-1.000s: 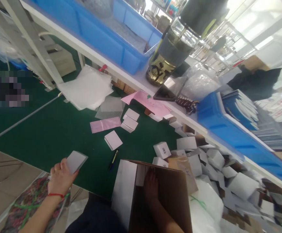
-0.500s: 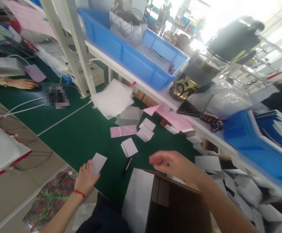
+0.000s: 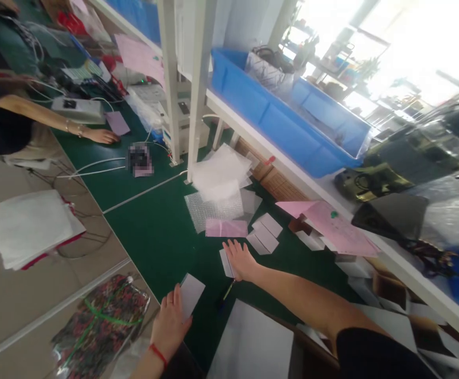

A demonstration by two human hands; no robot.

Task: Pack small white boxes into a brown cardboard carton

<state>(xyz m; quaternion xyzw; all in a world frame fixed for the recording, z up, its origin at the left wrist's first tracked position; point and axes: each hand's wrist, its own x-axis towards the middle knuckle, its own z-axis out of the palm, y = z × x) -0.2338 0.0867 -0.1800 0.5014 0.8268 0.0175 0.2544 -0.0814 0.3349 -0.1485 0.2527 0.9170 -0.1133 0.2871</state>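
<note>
Right hand (image 3: pixel 240 259) covers flat white packet (image 3: pixel 225 263) — mostly hidden, contents unreadable.

The right hand (image 3: pixel 240 259), which a second ago was down inside the cardboard box (image 3: pixel 253 342) and then lifted above its rim, now reaches out over the green mat (image 3: pixel 154 231) and lies flat on a small white card (image 3: pixel 226 263) just beside a pen (image 3: pixel 225 292). The view has swung left and up, bringing a co-worker's hand (image 3: pixel 103 136) and a white paper stack (image 3: pixel 32 226) into sight.
</note>
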